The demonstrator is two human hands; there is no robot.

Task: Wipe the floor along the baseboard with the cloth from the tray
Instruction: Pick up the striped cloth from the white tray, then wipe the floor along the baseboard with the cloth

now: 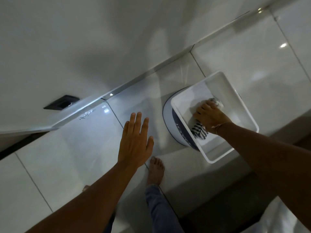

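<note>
A white rectangular tray (183, 105) rests on a round grey and dark blue stool (168, 121) at the right. Inside it lies a striped white and dark cloth (199, 131). My right hand (210, 117) is down in the tray, fingers closed over the cloth. My left hand (134, 140) hovers above the glossy white floor tiles (75, 148) with flat, spread fingers and holds nothing. The pale baseboard (134, 79) runs diagonally from lower left to upper right, beyond both hands.
A dark wall socket (62, 102) sits on the white wall just above the baseboard at the left. My bare foot (155, 170) and jeans leg (159, 209) stand on the tiles below the stool. A dark edge lies at the far left.
</note>
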